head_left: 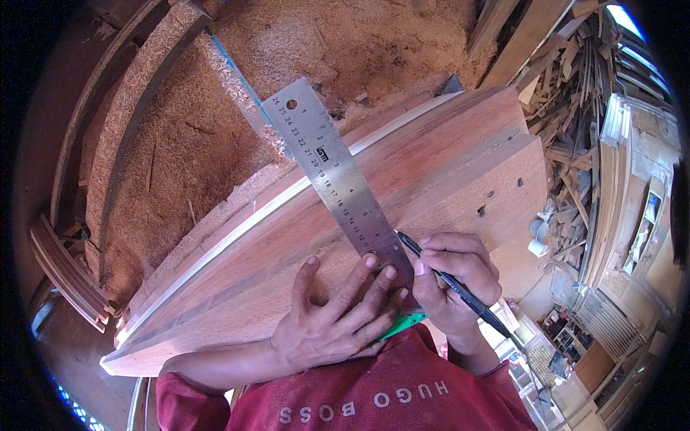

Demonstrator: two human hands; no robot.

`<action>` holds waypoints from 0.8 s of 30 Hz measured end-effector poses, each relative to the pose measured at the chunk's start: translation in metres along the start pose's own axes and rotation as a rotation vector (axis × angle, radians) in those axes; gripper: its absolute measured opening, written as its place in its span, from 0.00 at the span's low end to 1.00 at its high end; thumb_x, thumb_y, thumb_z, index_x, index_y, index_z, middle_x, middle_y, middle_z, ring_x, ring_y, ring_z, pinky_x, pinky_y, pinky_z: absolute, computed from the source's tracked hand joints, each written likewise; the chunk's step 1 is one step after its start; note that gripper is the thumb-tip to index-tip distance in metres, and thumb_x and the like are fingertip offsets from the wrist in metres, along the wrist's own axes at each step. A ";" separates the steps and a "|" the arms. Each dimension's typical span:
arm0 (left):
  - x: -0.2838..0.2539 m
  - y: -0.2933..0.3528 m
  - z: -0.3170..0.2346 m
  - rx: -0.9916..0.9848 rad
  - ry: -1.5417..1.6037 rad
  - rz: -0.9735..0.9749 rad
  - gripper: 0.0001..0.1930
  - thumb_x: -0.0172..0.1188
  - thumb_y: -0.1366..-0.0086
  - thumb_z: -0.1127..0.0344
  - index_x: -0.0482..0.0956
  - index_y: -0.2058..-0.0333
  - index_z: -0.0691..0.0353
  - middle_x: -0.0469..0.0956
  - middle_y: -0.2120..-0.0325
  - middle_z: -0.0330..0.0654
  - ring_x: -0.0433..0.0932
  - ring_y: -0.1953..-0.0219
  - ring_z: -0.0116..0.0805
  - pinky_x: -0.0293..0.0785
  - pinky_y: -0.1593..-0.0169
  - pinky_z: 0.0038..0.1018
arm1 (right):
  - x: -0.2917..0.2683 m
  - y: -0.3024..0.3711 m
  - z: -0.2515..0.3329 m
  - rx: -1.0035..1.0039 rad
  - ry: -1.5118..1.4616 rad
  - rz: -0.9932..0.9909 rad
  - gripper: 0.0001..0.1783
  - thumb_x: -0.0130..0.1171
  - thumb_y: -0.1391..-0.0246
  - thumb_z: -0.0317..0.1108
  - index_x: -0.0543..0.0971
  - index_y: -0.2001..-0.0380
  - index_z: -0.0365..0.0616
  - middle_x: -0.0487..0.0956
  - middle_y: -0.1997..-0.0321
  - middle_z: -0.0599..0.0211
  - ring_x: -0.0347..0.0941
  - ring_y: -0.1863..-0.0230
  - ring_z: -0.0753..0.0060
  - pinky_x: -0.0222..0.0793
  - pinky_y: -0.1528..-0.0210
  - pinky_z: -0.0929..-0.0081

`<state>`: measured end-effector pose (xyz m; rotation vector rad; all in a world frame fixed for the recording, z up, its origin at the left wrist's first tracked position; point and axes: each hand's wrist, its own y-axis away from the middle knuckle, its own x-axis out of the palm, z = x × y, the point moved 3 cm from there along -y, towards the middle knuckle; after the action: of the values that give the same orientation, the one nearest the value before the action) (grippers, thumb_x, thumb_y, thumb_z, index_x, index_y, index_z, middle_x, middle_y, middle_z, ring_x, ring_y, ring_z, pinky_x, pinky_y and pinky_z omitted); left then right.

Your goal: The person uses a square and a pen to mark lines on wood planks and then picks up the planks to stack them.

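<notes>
A wide steel ruler [338, 172] lies slantwise across a reddish wooden board [237, 284], its far end reaching past the board's pale edge. My left hand [345, 312] rests on the ruler's near end, fingers spread and fingertips pressing on metal and wood. Beneath that hand a green piece [404, 325] shows in part; whether it is joined to the ruler I cannot tell. My right hand [460, 276] is closed round a black pen [460, 289], whose tip sits at the ruler's right edge, near the wood.
Wood shavings [280, 43] cover the floor beyond the board. Curved wooden pieces [136, 93] stand at the left. A thin shaving-covered strip with a blue edge [233, 68] runs toward the ruler's far end. Scrap wood [575, 93] is heaped at the right, near long stacked planks [607, 194].
</notes>
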<state>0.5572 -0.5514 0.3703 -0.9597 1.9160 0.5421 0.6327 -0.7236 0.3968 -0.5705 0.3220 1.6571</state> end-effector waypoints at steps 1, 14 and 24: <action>0.000 -0.001 0.000 -0.001 0.002 -0.001 0.29 0.48 0.37 0.31 0.75 0.44 0.36 0.67 0.34 0.35 0.63 0.30 0.35 0.46 0.36 0.74 | 0.000 0.001 -0.001 -0.001 -0.007 -0.006 0.09 0.68 0.53 0.19 0.80 0.67 0.38 0.82 0.63 0.56 0.82 0.63 0.62 0.80 0.60 0.70; 0.001 -0.002 -0.002 -0.024 0.018 -0.006 0.28 0.48 0.36 0.34 0.75 0.43 0.39 0.68 0.34 0.36 0.63 0.30 0.35 0.48 0.37 0.74 | -0.021 0.000 0.017 0.095 0.068 0.182 0.10 0.67 0.62 0.19 0.80 0.72 0.37 0.80 0.67 0.57 0.80 0.70 0.65 0.77 0.69 0.70; -0.001 -0.003 -0.002 -0.021 0.036 0.008 0.30 0.49 0.37 0.35 0.74 0.41 0.40 0.66 0.33 0.36 0.61 0.29 0.36 0.46 0.36 0.74 | -0.005 -0.050 0.014 -0.110 -0.051 0.067 0.11 0.69 0.54 0.19 0.81 0.66 0.38 0.82 0.65 0.57 0.82 0.62 0.61 0.79 0.61 0.68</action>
<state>0.5589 -0.5538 0.3724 -0.9821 1.9507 0.5539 0.6796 -0.7120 0.4168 -0.6039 0.2158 1.7593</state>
